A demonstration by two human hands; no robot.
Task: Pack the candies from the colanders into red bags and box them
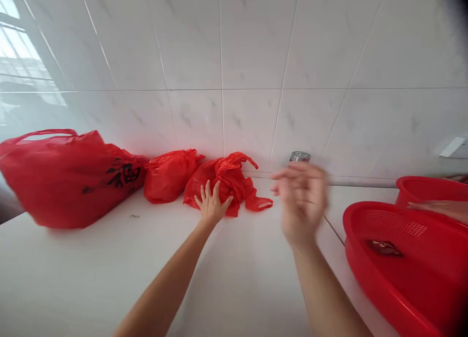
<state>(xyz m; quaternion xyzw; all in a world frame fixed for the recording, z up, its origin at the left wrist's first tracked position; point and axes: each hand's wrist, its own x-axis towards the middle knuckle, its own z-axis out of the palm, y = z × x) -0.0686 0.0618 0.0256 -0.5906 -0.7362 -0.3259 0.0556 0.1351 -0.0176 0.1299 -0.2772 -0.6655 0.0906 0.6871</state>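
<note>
My left hand (213,206) lies with its fingers spread against the front of a crumpled red plastic bag (234,178), whose loose handles flop to the right. My right hand (303,195) is raised to the right of that bag, apart from it. Motion smears its fingers, and nothing can be made out in them. Behind it, by the wall, stands a small can-like object with a silver top (300,156), mostly hidden by the hand. Close on the left of the bag sits a second, smaller red plastic bag (170,177).
A large full red bag with black lettering (80,181) stands at the left. On the right are a red perforated basket (387,288) holding a dark packet (385,248), and another red container (420,186). Another person's hand (444,208) reaches in there. A tiled wall (252,122) backs the white table (237,278).
</note>
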